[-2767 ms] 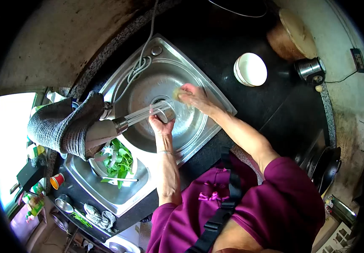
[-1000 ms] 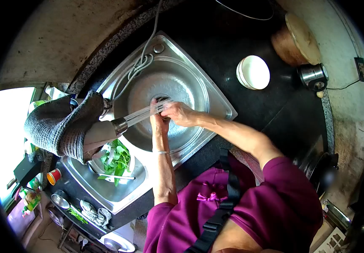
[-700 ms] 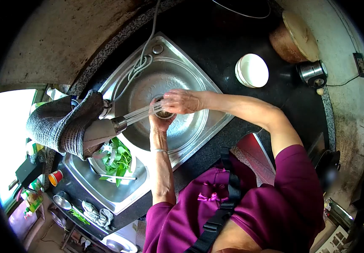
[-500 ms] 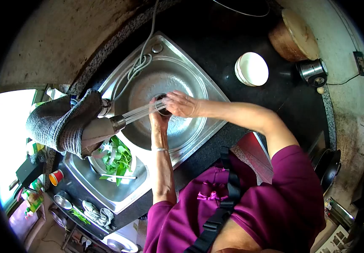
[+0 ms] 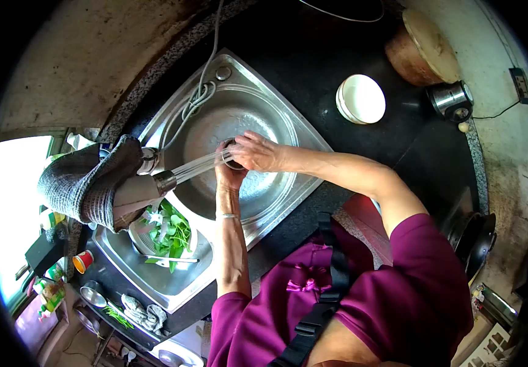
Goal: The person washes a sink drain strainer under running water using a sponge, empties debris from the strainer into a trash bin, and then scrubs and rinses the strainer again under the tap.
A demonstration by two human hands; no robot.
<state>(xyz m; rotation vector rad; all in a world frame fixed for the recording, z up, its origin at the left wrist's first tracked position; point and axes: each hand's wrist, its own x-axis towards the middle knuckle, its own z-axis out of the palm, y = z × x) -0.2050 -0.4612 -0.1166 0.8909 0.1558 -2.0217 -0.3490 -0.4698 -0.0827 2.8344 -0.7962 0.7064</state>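
Over the large round sink basin [image 5: 209, 122], water streams from a faucet [image 5: 166, 181] in several clear jets. My left hand [image 5: 231, 177] is closed around a small round cup [image 5: 234, 164] with a dark inside and pale rim, held in the stream. My right hand [image 5: 256, 152] reaches in from the right, its bent fingers gripping the cup's rim and partly covering the opening. What lies inside the cup is hidden by fingers and water.
Leafy greens [image 5: 175, 235] lie in a colander in the smaller basin [image 5: 172, 293]. A grey cloth [image 5: 92, 183] drapes over the faucet. Stacked white bowls [image 5: 363, 100] and a large pot [image 5: 420, 52] stand on the dark counter. A cable [image 5: 205, 79] hangs into the sink.
The whole view has shifted slightly. Both hands remain at the cup under the running water, and my right hand's fingers have moved a little over its rim.
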